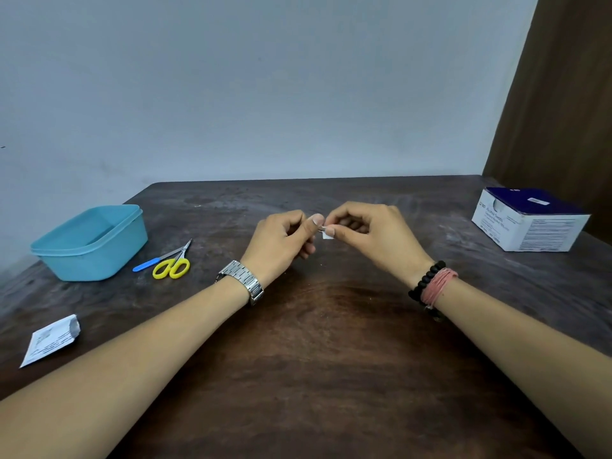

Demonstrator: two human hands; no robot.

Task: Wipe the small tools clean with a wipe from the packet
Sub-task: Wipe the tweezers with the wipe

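Over the middle of the dark wooden table (pixel 331 359) my two hands meet. My left hand (pixel 284 240) grips a small metal tool, of which only a short silver tip (pixel 320 229) shows beside the thumb. My right hand (pixel 367 233) pinches a small white wipe (pixel 328 234) folded round that tip. Yellow-handled scissors (pixel 173 265) and a blue-handled tool (pixel 149 263) lie together on the table to the left. An opened white wipe packet (pixel 49 339) lies near the table's left front.
A light blue plastic tub (pixel 89 243) stands at the left, beside the scissors. A white and dark blue box (pixel 530 220) sits at the back right corner. A pale wall runs behind the table, and a brown curtain hangs at the right.
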